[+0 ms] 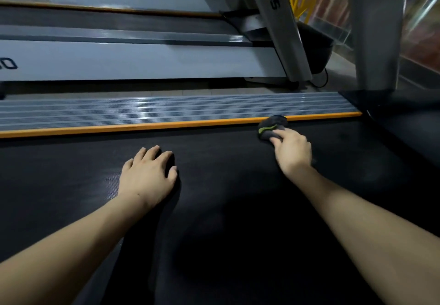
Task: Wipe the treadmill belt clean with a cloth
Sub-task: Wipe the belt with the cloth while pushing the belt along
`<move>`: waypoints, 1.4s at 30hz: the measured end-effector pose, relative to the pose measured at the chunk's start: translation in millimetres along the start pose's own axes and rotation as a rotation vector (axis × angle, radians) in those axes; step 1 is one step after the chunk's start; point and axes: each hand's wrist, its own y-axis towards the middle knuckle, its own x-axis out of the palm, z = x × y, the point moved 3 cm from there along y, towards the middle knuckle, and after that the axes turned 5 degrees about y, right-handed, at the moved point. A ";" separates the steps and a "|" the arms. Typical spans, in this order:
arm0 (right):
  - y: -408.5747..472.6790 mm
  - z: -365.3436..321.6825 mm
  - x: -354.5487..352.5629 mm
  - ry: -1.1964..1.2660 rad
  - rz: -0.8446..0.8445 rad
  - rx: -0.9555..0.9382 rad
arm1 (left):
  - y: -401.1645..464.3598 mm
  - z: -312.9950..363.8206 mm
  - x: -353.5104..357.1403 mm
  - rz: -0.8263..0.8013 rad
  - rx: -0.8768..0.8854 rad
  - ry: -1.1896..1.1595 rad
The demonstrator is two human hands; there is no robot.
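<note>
The black treadmill belt point(226, 209) fills the lower part of the view. My right hand point(291, 149) presses a dark grey cloth with a green stripe point(271, 127) onto the belt, right against the orange strip at the belt's far edge. My left hand point(147, 173) lies flat on the belt with its fingers apart, holding nothing, well to the left of the cloth.
An orange strip point(142, 126) and a ribbed grey side rail point(166, 108) border the belt's far side. The treadmill's grey upright point(373, 30) rises at the right. A second treadmill point(142, 59) stands parallel beyond a narrow floor gap.
</note>
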 end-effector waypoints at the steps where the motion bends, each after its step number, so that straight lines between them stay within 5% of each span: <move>1: -7.7 -13.9 7.3 -0.016 0.008 0.006 | -0.2 -0.5 0.9 -0.002 0.000 -0.009; 7: -63.3 -149.3 77.0 0.078 -0.207 -0.282 | -8.4 -7.2 -3.3 -0.011 -0.007 -0.031; 11: -61.0 -131.3 58.6 0.054 -0.216 -0.428 | -23.9 -13.6 -10.7 -0.032 -0.007 -0.006; 17: -9.3 -21.6 2.9 -0.016 -0.012 -0.021 | -32.9 -13.1 -16.9 -0.078 0.010 0.014; 20: -24.9 -42.8 2.8 -0.014 0.038 0.093 | -31.1 -11.9 -11.9 -0.107 -0.016 -0.016; 26: -99.7 -169.8 65.8 0.114 -0.179 -0.348 | -38.8 -4.9 -3.1 -0.080 -0.010 -0.007; 30: -70.2 -130.2 50.9 0.061 -0.225 -0.533 | -43.1 -2.5 -6.0 -0.058 -0.011 0.013; 34: -7.9 -5.9 -3.1 -0.057 -0.005 -0.162 | -40.3 6.7 -11.0 -0.134 0.052 0.087; 37: -6.8 9.9 -15.1 -0.025 0.073 0.109 | -38.0 11.6 -7.7 -0.235 0.044 0.089; 42: -72.5 -104.4 26.0 0.084 -0.030 -0.107 | -37.8 9.5 -4.2 -0.198 0.045 0.107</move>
